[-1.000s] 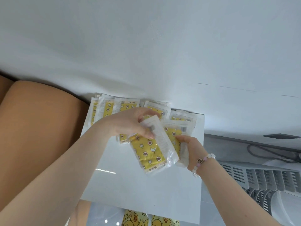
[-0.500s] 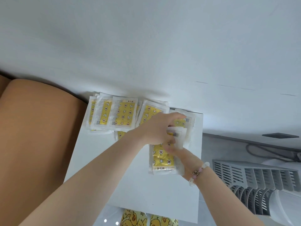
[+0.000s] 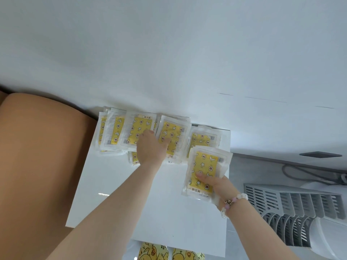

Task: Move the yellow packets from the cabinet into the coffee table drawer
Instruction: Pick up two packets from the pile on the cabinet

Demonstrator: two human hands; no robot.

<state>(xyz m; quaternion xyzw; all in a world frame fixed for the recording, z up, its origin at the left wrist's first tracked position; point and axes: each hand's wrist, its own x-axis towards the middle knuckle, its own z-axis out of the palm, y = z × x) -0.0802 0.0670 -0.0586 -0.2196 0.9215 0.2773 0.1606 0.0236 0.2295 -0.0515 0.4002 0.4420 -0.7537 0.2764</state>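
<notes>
Several yellow star-patterned packets in clear wrappers lie overlapping along the back of the white cabinet top, against the wall. My left hand rests on them, fingertips on one packet and thumb on the neighbouring packet; it grips nothing that I can see. At the cabinet's right edge, my right hand holds a small stack of packets, thumb pressed on the top one. That wrist wears a bead bracelet.
A tan cushioned seat borders the cabinet on the left. A white slatted appliance and a grey cable lie on the floor to the right. Yellow duck-print footwear shows below the front edge.
My left hand let go of the packet it carried, leaving it on the stack in my right hand, then moved back left onto the row. My right hand shifted slightly right.
</notes>
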